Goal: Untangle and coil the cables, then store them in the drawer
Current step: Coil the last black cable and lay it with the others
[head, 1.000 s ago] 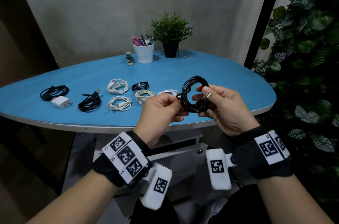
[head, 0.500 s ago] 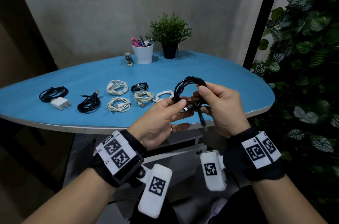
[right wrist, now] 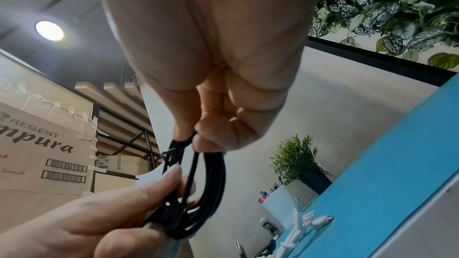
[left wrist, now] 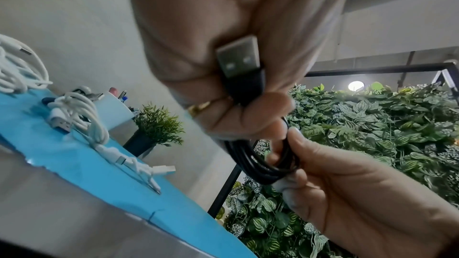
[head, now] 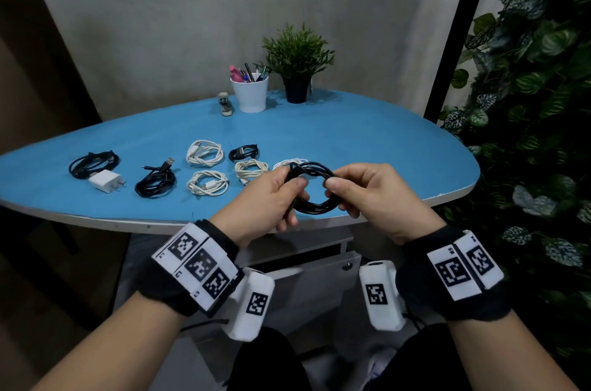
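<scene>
Both forearms reach forward side by side, backs of hands up, just above the near edge of the blue table (head: 367,147). Black cable (head: 315,206) held as a small coil between the two hands, in the air. Left hand (head: 265,202) at the coil's 9 o'clock, fingers curled, pinching the loops; in the left wrist view the USB plug (left wrist: 238,60) lies against its palm. Right hand (head: 374,195) at 3 o'clock, thumb and forefinger clenched on the loops. Other coiled cables, white (head: 204,152) and black (head: 155,181), lie on the table at 10 o'clock from the hands.
</scene>
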Demonstrator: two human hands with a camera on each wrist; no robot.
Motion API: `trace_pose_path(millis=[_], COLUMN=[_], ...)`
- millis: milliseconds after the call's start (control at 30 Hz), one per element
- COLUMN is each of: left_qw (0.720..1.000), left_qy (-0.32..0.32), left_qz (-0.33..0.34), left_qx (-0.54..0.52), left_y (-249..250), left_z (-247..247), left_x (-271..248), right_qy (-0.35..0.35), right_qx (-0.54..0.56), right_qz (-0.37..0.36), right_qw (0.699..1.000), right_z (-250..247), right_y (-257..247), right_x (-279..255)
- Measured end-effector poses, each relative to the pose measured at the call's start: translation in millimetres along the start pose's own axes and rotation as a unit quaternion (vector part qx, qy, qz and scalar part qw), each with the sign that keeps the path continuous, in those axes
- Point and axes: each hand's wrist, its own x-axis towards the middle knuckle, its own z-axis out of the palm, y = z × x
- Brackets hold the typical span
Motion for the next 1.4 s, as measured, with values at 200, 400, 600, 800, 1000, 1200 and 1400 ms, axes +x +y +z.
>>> trace_pose_path(millis=[200, 400, 600, 800, 1000, 1200, 1400], left_qw=[0.998, 0.992, 0.999, 0.991, 0.997, 0.996, 0.98], left_qy=[0.049, 0.051, 0.024, 0.054, -0.034, 0.061, 0.133], left_qz=[-0.019, 0.001, -0.006, -0.005, 0.045, 0.049, 0.09], left_qx=[-0.037, 0.119, -0.025, -0.119, -0.062, 0.03, 0.115], left_y=[-0.7, -1.1, 9.0, 13.3, 12.2, 2.8, -0.9], left_z=[0.1, -8.9, -25.2, -26.5, -13.7, -9.2, -6.7], left_x=[3.8, 2.7, 2.9, 4.3, -3.2, 2.7, 5.0], right_qy=[0.073, 0.128, 0.115, 0.097, 0.155, 0.132, 0.101], right_qx=[0.02, 0.019, -0.031, -0.014, 0.067, 0.153, 0.202], right_qz=[-0.007, -0.005, 0.007, 0.001, 0.016, 0.009, 0.006], right_qw=[0.997, 0.992, 0.993, 0.995, 0.986, 0.979, 0.974], right_z=[-0.4, -3.4, -8.0, -5.9, -8.9, 2.1, 9.0], right_y=[2.8, 7.1, 8.8, 3.9, 3.7, -4.2, -8.1], right_x=[4.5, 10.1, 8.8, 6.5, 11.6, 5.4, 1.4])
